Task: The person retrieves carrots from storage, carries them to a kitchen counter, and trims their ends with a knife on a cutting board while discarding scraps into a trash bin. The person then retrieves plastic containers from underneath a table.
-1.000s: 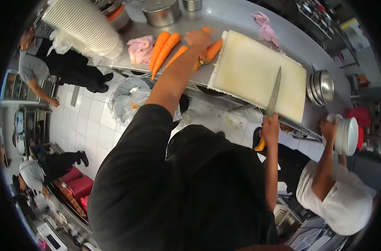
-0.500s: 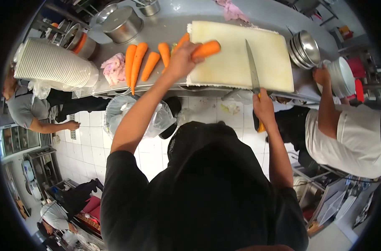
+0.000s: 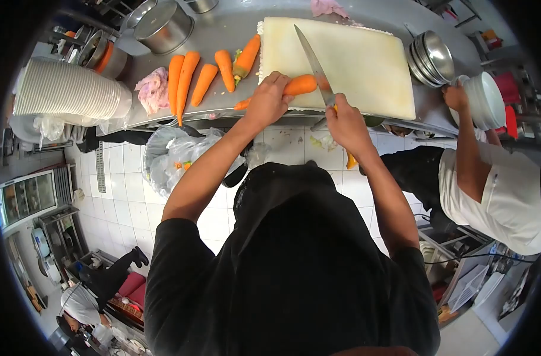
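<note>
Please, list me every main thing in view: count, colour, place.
Counter: one, grey, at top
Cutting board: one, off-white, on counter
Held carrot: one, orange, at board's left edge
Other carrots: five, orange, left of board
Knife: one, silver blade, yellow handle, across board
Cloths: two, pink, beside carrots, behind board
Pot: one, silver, behind carrots
Metal bowls: several, silver, right of board
Dishes: several, white, far right
Containers: many, white, upper left
Bin: one, grey, on white floor
Other people: at least two, light tops, right, lower left
Sleeves: two, black, below
Left grip: one, bare, on held carrot
Right grip: one, bare, on knife
</note>
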`<state>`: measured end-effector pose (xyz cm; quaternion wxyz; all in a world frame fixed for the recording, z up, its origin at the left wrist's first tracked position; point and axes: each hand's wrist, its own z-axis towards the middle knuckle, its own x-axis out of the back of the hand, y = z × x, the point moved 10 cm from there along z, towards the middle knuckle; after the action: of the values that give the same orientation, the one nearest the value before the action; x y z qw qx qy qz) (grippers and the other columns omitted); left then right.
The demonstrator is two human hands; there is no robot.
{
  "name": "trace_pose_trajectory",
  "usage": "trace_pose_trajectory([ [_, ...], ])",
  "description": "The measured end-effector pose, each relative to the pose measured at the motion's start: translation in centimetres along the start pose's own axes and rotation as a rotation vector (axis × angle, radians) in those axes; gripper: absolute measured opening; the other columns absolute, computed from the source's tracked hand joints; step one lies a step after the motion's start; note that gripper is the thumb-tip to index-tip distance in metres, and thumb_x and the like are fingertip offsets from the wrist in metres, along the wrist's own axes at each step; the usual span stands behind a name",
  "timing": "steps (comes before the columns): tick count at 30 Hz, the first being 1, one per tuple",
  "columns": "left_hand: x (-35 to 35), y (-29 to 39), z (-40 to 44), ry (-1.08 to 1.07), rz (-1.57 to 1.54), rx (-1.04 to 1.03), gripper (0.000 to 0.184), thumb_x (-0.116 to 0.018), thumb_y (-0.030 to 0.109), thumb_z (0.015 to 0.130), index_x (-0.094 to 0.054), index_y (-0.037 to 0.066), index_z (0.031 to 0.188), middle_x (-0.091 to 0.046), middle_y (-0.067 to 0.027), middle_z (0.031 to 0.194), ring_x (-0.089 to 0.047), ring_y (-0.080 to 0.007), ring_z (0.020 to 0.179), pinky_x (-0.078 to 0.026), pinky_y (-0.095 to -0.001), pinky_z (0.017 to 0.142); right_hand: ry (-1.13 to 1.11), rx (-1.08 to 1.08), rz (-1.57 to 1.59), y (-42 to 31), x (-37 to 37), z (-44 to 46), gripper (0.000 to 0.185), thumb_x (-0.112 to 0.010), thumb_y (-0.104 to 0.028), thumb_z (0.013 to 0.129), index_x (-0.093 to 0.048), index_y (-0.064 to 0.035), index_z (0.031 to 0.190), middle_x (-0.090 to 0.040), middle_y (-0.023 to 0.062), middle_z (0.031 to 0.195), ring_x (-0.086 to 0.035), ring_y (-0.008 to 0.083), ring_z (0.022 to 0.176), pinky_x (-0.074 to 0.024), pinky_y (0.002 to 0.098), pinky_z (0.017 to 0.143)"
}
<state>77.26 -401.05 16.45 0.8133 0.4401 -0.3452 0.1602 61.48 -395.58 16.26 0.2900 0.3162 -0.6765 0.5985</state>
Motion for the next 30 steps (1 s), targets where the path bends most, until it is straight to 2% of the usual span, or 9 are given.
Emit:
trace_pose_trajectory([
  [4, 0.0, 0.1, 0.0, 0.015, -0.009, 0.004, 0.032, -0.068, 0.001, 0.071, -0.059, -0.003, 0.101, -0.059, -0.0182, 0.095, -0.058, -0.0377, 0.09, -0.047, -0.0421, 0.078, -0.033, -0.044, 0.003, -0.5, 0.4, -0.1, 0.021, -0.046, -0.016, 0.089, -0.042, 0.0029, 0.097, -0.06, 0.0312, 0.073, -0.059, 0.0497, 0.076, -0.0454, 0.0547, 0.074],
  [7, -0.1, -0.1, 0.0, -0.014, -0.006, 0.024, 0.033, -0.068, 0.001, 0.07, -0.059, -0.002, 0.101, -0.057, -0.0167, 0.096, -0.057, -0.0359, 0.093, -0.047, -0.0419, 0.081, -0.02, 0.009, -0.019, -0.6, 0.4, 0.2, 0.02, -0.046, -0.015, 0.089, -0.042, 0.003, 0.097, -0.06, 0.0313, 0.073, -0.058, 0.0499, 0.077, -0.0456, 0.0547, 0.073],
  [16, -0.5, -0.1, 0.2, -0.054, 0.025, 0.065, 0.033, -0.067, 0.001, 0.069, -0.059, 0.0, 0.101, -0.055, -0.0147, 0.095, -0.056, -0.034, 0.095, -0.047, -0.0415, 0.082, -0.101, -0.002, -0.101, -1.0, -0.4, 1.3, 0.018, -0.045, -0.013, 0.09, -0.041, 0.004, 0.095, -0.06, 0.0327, 0.08, -0.058, 0.0495, 0.083, -0.0447, 0.054, 0.078],
  [22, -0.5, -0.2, 0.2, -0.027, 0.012, 0.078, 0.032, -0.066, 0.001, 0.071, -0.059, 0.001, 0.102, -0.056, -0.0144, 0.096, -0.057, -0.035, 0.093, -0.048, -0.0423, 0.078, -0.208, -0.118, -0.044, -0.6, -0.6, 1.7, 0.02, -0.045, -0.013, 0.089, -0.042, 0.0047, 0.098, -0.061, 0.0323, 0.081, -0.059, 0.0478, 0.085, -0.0448, 0.0532, 0.081],
  [25, -0.5, -0.4, 0.3, -0.021, 0.007, 0.072, 0.032, -0.066, 0.001, 0.071, -0.059, 0.001, 0.103, -0.056, -0.014, 0.096, -0.056, -0.0352, 0.093, -0.048, -0.0425, 0.078, -0.17, -0.053, -0.101, -0.6, -1.2, 2.4, 0.021, -0.045, -0.014, 0.089, -0.042, 0.0038, 0.1, -0.06, 0.0326, 0.081, -0.059, 0.0479, 0.084, -0.0456, 0.0535, 0.08],
  [28, -0.5, -0.4, 0.0, -0.01, -0.024, 0.082, 0.033, -0.067, 0.001, 0.071, -0.059, 0.001, 0.103, -0.055, -0.0145, 0.095, -0.056, -0.0356, 0.093, -0.048, -0.0425, 0.079, -0.256, -0.232, 0.07, 1.8, -4.3, 3.6, 0.023, -0.045, -0.014, 0.088, -0.042, 0.0027, 0.103, -0.061, 0.0311, 0.076, -0.062, 0.0461, 0.075, -0.0485, 0.0518, 0.074],
  [30, -0.7, -0.8, -0.1, 0.012, -0.033, 0.07, 0.033, -0.068, 0.002, 0.071, -0.059, 0.001, 0.103, -0.055, -0.0152, 0.094, -0.056, -0.0361, 0.092, -0.047, -0.0424, 0.079, -0.226, -0.214, 0.073, 1.5, -4.0, 4.0, 0.024, -0.044, -0.014, 0.088, -0.042, 0.0027, 0.105, -0.061, 0.029, 0.072, -0.062, 0.0436, 0.065, -0.05, 0.0502, 0.065],
])
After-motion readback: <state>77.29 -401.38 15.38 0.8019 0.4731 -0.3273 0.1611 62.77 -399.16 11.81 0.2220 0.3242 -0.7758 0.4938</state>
